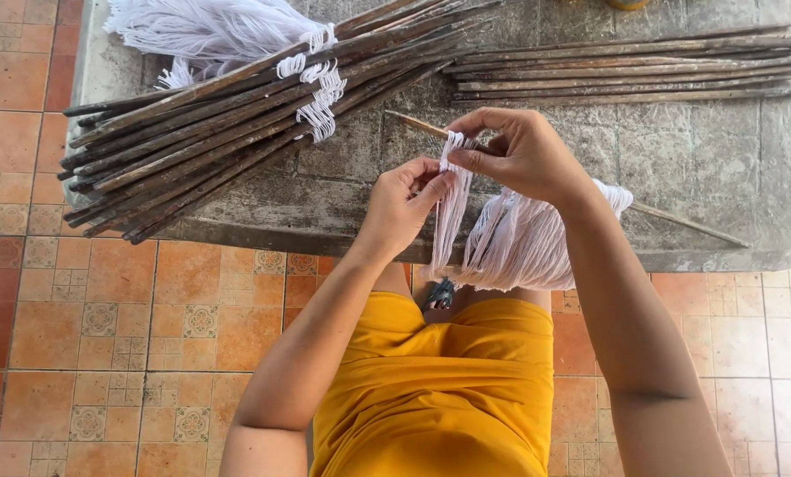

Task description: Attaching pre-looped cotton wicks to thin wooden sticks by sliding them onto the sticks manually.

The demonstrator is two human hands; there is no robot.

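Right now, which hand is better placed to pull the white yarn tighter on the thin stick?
Probably the right hand: it already pinches the white yarn at the thin stick. The left hand holds the hanging strands lower down.

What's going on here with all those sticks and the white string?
A person in yellow sits at a worn grey table. Both hands, left hand and right hand, pinch white strings at a thin stick lying across the table. A big pile of dark sticks lies to the left, a smaller row behind.
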